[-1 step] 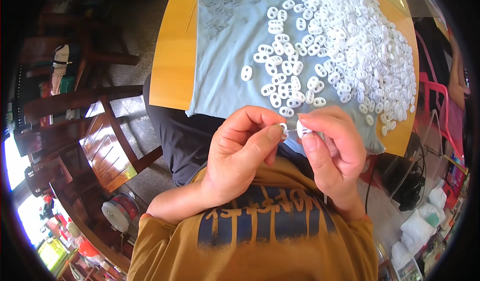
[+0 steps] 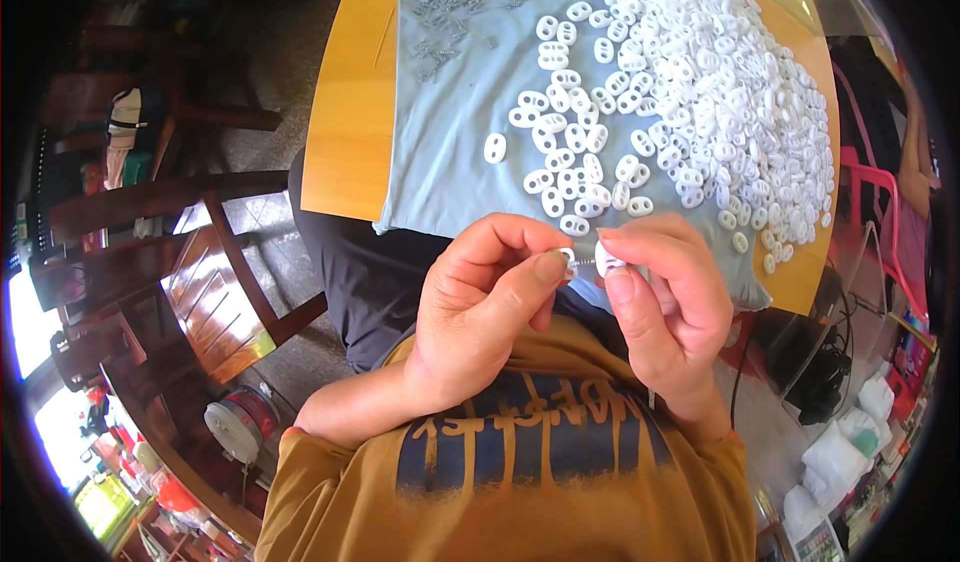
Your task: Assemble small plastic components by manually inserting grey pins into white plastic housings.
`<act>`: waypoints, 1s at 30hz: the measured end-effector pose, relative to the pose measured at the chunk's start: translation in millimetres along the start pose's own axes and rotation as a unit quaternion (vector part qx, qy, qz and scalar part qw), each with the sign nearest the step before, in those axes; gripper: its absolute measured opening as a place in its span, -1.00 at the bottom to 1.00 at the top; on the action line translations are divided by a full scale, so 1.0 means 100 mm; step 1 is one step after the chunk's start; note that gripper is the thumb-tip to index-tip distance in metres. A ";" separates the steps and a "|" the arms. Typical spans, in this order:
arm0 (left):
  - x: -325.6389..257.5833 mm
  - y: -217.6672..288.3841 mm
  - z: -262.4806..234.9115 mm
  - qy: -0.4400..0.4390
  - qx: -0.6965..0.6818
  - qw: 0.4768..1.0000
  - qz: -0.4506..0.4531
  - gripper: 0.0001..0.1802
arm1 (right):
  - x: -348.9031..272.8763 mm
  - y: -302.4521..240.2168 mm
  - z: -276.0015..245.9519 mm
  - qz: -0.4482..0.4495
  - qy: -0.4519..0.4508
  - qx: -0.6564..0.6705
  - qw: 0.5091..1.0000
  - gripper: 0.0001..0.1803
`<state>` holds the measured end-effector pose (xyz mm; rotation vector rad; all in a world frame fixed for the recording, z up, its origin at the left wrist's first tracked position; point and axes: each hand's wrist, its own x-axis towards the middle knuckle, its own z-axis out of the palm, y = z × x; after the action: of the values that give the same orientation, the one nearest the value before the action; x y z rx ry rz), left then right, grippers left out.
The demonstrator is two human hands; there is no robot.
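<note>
My left hand [image 2: 490, 307] is closed, its thumb and forefinger pinching a small white plastic piece [image 2: 569, 259]. Opposite it, my right hand [image 2: 665, 307] pinches another white plastic piece [image 2: 607, 259] between thumb and fingertips. A thin coiled metal part [image 2: 587, 262], like a small spring, spans the short gap between the two pieces. Both hands are held in front of my body, just off the near edge of the table. Beyond them, loose white oval pieces with two holes [image 2: 573, 181] lie scattered on a light blue cloth [image 2: 450, 162].
A large heap of the white pieces [image 2: 720, 92] covers the table's right side. Small grey metal parts [image 2: 470, 2] lie at the far left of the cloth. The wooden table [image 2: 340, 132] shows beside it. A wooden chair [image 2: 215, 292] stands left, a red chair [image 2: 885, 212] right.
</note>
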<state>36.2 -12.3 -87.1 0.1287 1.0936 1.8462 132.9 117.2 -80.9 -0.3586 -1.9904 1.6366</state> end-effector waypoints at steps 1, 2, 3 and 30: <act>-0.01 0.00 0.00 0.001 0.008 1.000 0.009 -0.87 | 0.00 0.00 0.00 -0.002 0.000 0.004 1.000 -0.76; -0.02 -0.01 0.00 0.003 0.016 1.000 0.018 -0.87 | -0.01 0.00 0.00 -0.002 0.002 0.004 1.000 -0.76; -0.02 -0.01 0.01 0.005 0.018 1.000 0.017 -0.87 | -0.02 0.00 0.00 -0.001 0.003 0.004 1.000 -0.76; 0.01 -0.16 0.01 0.038 0.045 0.998 0.001 -0.89 | -0.15 0.25 -0.01 -0.015 0.021 0.011 1.000 -0.74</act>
<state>47.2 -8.2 -98.7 0.1133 1.2302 1.8162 142.4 116.1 -108.6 -0.3507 -1.9376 1.6180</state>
